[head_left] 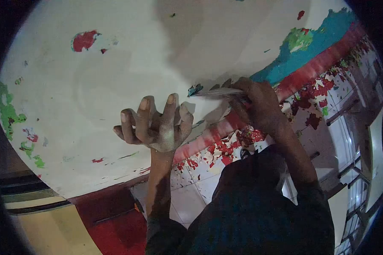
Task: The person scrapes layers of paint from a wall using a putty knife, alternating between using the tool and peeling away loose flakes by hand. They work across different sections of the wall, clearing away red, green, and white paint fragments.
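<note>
My right hand (263,106) is closed around a scraper (219,92). Its thin blade points left and lies close to the pale painted wall (119,80); whether the edge touches cannot be told. A small clump of bluish paint flakes (195,89) sits at the blade's tip. To the left of it, my left hand (159,129) is held in front of the wall, palm up, with spread, slightly curled fingers. Whitish dust covers that palm and the fingers, and nothing is held there. The scraper's handle is mostly hidden in my right fist.
Teal paint (281,66) is exposed at the right above a red band (225,129) along the wall's foot. Red, white and green paint chips (242,139) litter the tiled floor (191,193). Metal-legged furniture (349,170) stands at the right; a red surface (121,229) is at the lower left.
</note>
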Tool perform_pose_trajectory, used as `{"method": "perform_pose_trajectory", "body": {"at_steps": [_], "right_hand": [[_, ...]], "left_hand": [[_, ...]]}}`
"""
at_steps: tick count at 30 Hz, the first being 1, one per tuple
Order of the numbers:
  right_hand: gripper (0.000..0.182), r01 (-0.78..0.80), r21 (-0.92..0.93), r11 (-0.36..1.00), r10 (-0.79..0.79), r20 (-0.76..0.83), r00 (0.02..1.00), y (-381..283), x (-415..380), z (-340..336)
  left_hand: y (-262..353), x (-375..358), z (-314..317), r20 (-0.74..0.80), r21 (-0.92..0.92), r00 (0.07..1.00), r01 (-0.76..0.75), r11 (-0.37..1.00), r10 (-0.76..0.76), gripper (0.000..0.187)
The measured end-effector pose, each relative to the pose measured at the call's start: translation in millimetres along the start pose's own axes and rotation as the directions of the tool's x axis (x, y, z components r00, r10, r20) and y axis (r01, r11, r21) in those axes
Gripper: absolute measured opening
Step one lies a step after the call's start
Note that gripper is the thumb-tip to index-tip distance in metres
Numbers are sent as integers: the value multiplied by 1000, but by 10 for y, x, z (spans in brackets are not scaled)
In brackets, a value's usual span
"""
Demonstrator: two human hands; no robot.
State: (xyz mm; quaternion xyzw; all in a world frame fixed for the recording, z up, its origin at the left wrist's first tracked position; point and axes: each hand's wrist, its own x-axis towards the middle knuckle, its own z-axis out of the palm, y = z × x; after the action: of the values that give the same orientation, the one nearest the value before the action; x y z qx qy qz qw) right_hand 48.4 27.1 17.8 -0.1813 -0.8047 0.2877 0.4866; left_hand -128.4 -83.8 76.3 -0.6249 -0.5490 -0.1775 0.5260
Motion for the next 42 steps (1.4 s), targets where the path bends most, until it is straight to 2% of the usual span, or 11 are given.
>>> {"method": "perform_pose_trajectory", "body": {"at_steps": [9, 12, 14, 17, 19, 24, 26, 30, 33, 38, 42], "right_hand": [[24, 6, 21, 1000, -5, -49, 999, 26, -32, 83], [24, 16, -41, 999, -17, -25, 1000, 63, -49, 112], [24, 14, -31, 999, -16, -90, 996, 59, -60, 128], [23, -68, 59, 996, 62, 97, 993, 64, -11, 100], [23, 10, 12, 1000, -10, 9, 1000, 55, -10, 92], [22, 31, 46, 998, -35, 99, 994, 80, 11, 68], [22, 38, 16, 999, -40, 145, 989, 31, 37, 7], [24, 10, 62, 998, -17, 115, 993, 71, -70, 77], [24, -56, 43, 998, 56, 8, 998, 39, -166, 123], [24, -115, 49, 992, 121, -140, 983, -96, -159, 186], [24, -117, 51, 992, 120, -62, 991, -50, -144, 219]], "left_hand": [[82, 34, 22, -23, -30, 996, 81, 996, -82, 33], [-29, -105, 11, 261, -437, 950, 277, 856, -174, 38], [-22, -151, 43, 235, -463, 955, 275, 843, -183, 39], [-6, -138, 61, 82, -348, 985, 171, 922, -152, 40], [-6, -126, 68, 41, -295, 989, 148, 944, -143, 41], [-98, -405, 137, 214, -523, 941, 336, 783, -261, 44], [-117, -501, 125, 203, -512, 948, 317, 798, -246, 45], [-28, 9, -86, 26, -125, 997, -66, 990, 70, 38], [44, -25, -37, -10, -109, 995, 98, 989, -99, 27], [29, 14, 10, -37, -41, 997, 60, 997, -61, 22], [53, 15, 2, -20, -18, 995, 99, 995, -99, 24]]}}
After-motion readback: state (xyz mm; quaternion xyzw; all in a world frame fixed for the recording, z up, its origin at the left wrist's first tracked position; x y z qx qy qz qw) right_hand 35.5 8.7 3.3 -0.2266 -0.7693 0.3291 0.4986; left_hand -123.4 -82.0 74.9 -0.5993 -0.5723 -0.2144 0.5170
